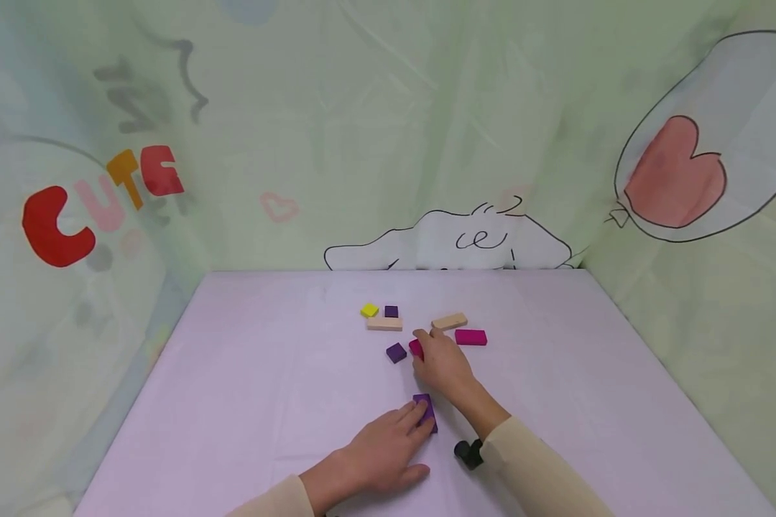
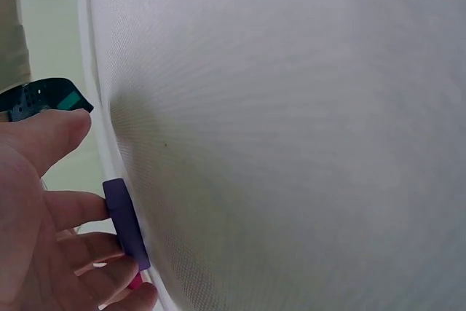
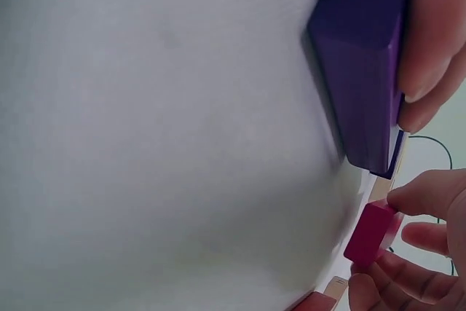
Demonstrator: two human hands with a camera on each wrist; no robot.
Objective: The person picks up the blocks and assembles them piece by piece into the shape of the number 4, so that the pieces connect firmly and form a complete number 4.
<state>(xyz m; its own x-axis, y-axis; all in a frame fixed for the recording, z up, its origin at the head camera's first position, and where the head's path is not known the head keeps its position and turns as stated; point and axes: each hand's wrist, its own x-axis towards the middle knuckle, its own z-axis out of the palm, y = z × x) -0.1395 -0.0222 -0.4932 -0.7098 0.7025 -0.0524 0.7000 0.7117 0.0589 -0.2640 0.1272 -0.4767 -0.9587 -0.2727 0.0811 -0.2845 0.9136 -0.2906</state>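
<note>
My left hand [image 1: 388,446] lies with its extended fingertips on a long purple block [image 1: 432,412] on the table. In the left wrist view those fingers touch one face of the purple block [image 2: 125,220], the thumb held away from it. Farther forward, my right hand [image 1: 446,365] pinches a magenta block [image 1: 416,348], mostly hidden behind the fingers. The right wrist view shows this magenta block [image 3: 370,232] between thumb and fingertips, close over the tabletop. Just left of it sits a small purple block [image 1: 396,352].
Behind the hands lie a yellow block [image 1: 370,310], another small purple block [image 1: 391,311] and two plain wooden blocks, one at left [image 1: 384,324] and one at right [image 1: 450,321]. A second magenta block [image 1: 470,337] is right of my right hand. Fabric walls enclose the pale table [image 1: 246,359].
</note>
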